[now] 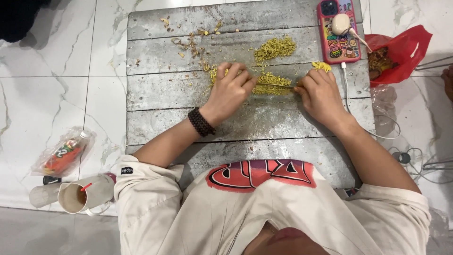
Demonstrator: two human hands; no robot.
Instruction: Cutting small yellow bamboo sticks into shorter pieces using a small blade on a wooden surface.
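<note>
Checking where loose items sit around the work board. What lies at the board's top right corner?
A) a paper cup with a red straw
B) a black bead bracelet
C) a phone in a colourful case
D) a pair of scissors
C: the phone in a colourful case lies on the grey board at its top right corner, a white cable running from it.

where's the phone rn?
Head view: the phone lies at the grey board's top right corner, beside the red bag, beyond the right hand.
</note>
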